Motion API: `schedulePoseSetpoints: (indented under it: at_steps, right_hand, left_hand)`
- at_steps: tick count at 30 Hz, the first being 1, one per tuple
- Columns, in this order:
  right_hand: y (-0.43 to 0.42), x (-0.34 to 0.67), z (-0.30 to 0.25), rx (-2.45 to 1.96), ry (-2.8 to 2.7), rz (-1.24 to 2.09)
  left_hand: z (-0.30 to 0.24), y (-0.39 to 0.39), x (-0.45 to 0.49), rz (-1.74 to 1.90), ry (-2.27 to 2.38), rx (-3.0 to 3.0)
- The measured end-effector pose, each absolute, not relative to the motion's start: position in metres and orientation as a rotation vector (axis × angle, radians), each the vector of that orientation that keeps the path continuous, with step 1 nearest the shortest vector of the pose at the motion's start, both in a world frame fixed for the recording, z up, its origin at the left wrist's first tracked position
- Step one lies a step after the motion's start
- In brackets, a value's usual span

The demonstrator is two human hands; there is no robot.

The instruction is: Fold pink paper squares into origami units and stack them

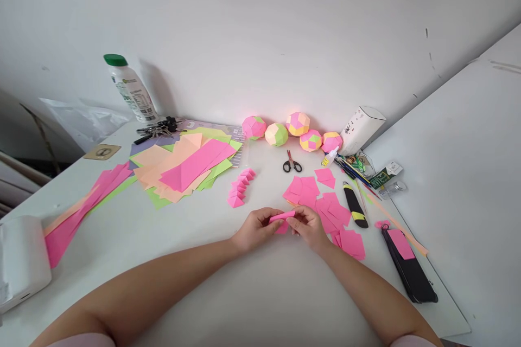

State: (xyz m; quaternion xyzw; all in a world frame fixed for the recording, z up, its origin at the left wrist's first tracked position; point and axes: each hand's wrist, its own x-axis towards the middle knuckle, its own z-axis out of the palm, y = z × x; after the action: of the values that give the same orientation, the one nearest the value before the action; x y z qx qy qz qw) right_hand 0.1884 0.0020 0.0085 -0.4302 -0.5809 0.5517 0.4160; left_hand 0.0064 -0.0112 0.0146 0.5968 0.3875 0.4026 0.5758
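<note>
Between both hands is a small piece of pink paper [282,217], partly folded over, held low above the white table. My left hand [260,227] pinches its left end between thumb and fingers. On the other end, my right hand [308,226] is closed with thumb and fingertips along the fold. Just beyond my left hand stands a row of folded pink paper units [241,188]. Loose pink paper squares [331,211] lie spread beside and beyond my right hand. The fingers cover part of the held paper.
Large coloured sheets [191,165] lie back left, near keys [158,129] and a white bottle [132,89]. Several paper balls [277,134] line the wall. Scissors [292,162], a glue bottle [329,156], a box cutter [355,206] and a black case [409,268] lie rightward.
</note>
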Motion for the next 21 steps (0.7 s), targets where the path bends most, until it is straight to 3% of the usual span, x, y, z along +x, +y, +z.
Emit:
schedulePoseSetpoints:
  at_steps: [21]
  right_hand:
    - [0.0041, 0.1889, 0.0055, -0.998, -1.475, 1.380]
  left_hand:
    - [0.0205, -0.0141, 0.0056, 0.862, 0.913, 1.447]
